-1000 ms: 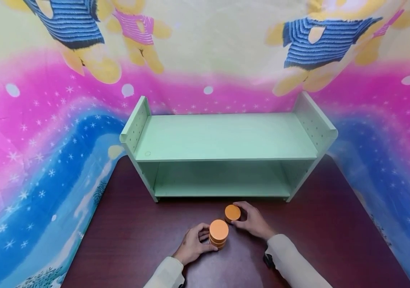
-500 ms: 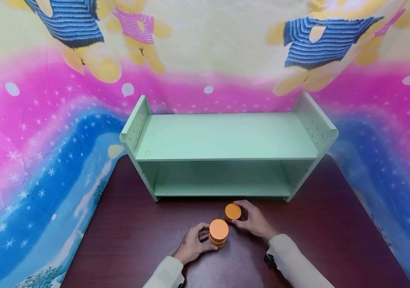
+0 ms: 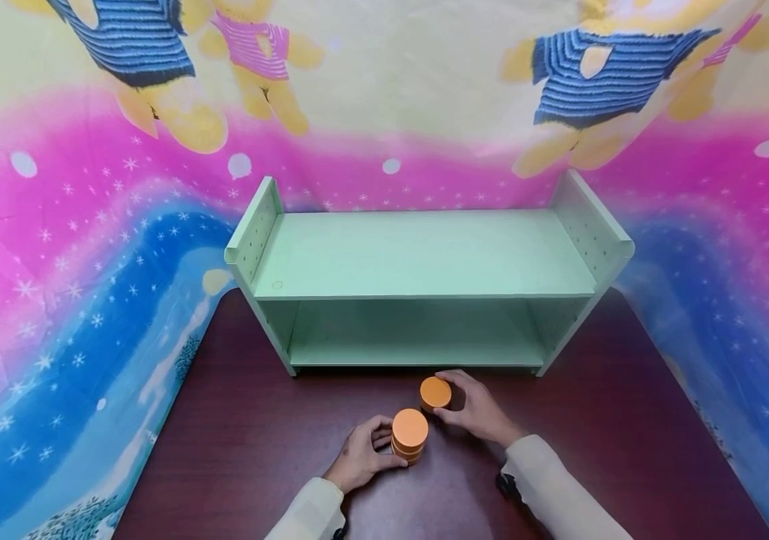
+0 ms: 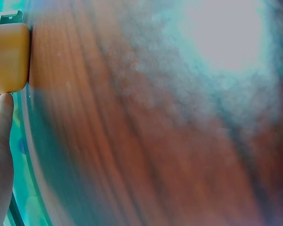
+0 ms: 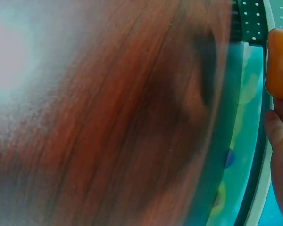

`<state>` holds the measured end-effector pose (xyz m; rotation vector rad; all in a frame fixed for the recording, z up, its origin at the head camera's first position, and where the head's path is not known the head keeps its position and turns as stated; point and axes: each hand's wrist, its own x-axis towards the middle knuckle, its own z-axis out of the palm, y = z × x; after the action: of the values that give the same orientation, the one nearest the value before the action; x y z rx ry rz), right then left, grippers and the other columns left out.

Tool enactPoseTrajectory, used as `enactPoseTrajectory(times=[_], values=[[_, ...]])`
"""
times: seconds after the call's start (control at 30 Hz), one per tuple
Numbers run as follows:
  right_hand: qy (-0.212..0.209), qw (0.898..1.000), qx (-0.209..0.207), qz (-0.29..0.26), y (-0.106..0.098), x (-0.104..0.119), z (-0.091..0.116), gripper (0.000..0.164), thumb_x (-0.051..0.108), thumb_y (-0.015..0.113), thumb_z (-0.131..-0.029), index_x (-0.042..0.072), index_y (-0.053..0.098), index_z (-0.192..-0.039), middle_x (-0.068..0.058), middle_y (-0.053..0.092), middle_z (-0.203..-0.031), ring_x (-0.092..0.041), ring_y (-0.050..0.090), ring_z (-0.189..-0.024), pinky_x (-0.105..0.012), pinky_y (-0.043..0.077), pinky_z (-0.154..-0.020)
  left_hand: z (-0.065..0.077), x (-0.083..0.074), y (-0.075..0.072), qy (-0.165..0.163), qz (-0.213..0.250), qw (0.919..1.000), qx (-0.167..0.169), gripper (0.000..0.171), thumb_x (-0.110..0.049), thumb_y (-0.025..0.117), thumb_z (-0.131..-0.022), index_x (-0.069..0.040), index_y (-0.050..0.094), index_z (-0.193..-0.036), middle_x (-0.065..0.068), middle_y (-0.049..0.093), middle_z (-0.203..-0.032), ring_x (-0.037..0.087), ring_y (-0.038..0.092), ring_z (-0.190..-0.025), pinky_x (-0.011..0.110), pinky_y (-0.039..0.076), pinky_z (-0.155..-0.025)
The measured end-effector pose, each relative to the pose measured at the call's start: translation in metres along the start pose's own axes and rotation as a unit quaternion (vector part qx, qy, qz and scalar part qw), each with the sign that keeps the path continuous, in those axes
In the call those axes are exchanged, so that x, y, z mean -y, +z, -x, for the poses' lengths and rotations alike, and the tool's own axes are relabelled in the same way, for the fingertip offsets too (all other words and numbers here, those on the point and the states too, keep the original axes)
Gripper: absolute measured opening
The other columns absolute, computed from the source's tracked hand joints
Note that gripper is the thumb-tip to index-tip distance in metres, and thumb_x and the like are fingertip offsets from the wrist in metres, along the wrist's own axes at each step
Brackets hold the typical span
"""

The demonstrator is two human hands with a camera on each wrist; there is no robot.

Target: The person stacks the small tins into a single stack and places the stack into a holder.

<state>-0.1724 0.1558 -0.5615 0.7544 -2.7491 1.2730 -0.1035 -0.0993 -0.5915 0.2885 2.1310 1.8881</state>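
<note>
Barely shifted, hands (image 3: 360, 455) (image 3: 479, 412) hold orange cylinders (image 3: 410, 430) (image 3: 435, 394) just clear of shelf edge (image 3: 418, 365).

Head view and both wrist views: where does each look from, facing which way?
Head: worn on the head, facing forward and down at a pale green shelf unit on a maroon woodgrain table; left grip, right grip and cream sleeves show.
Left wrist: on that wrist, facing mostly table; part of the left grip and a rounded orange object at the left edge.
Right wrist: on that wrist, facing mostly table; part of the right grip at the right edge.
Head and left wrist share the left grip.
</note>
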Motion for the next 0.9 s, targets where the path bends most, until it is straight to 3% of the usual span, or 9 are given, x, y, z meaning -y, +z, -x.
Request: enactPoseTrajectory(times=[0.9], values=[[-0.027,1.000,-0.006,-0.007,-0.011,0.017,-0.005,0.062,0.016,0.087,-0.077,0.002,0.061,-0.131,-0.009,0.062,-0.128,-0.030,0.058,-0.120,-0.054,0.050,-0.100,0.000,0.000,-0.001,0.004,-0.013,0.9999,0.002,0.054,-0.004,0.089,-0.072,-0.001,0.061,-0.118,0.012,0.065,-0.120,0.030,0.064,-0.115,0.031,0.055,-0.095]])
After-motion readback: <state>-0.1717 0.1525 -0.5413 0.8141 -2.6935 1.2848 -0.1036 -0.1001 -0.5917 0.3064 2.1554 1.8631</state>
